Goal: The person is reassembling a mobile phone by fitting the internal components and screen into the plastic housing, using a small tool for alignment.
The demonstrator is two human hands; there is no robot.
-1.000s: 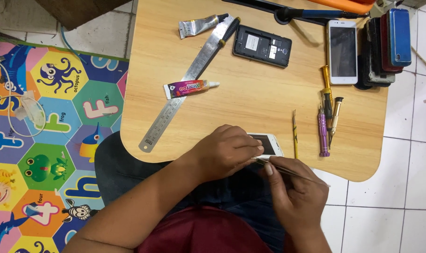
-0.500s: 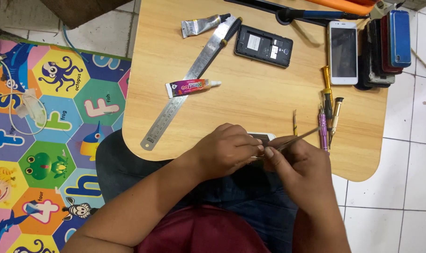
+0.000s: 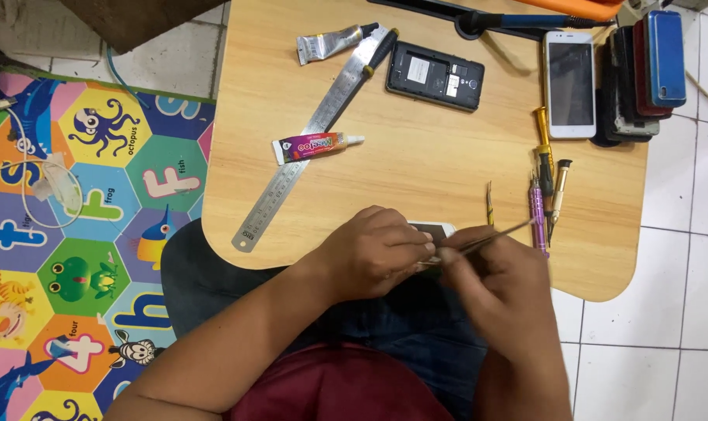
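Since half a second earlier, our right hand (image 3: 503, 284) had moved slightly down, and the thin metal tool (image 3: 490, 237) in its fingers was tilted up toward the screwdrivers (image 3: 547, 183). Our left hand (image 3: 373, 251) had stayed over the small white phone (image 3: 434, 230), fingers closed around it, at the near edge of the desk (image 3: 416, 132). A glue tube (image 3: 315, 146) lay beside the steel ruler (image 3: 311, 132).

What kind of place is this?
Probably a small phone-repair spot at home: a low wooden table holds an opened black phone, small screwdrivers and a glue tube, beside a children's alphabet mat.
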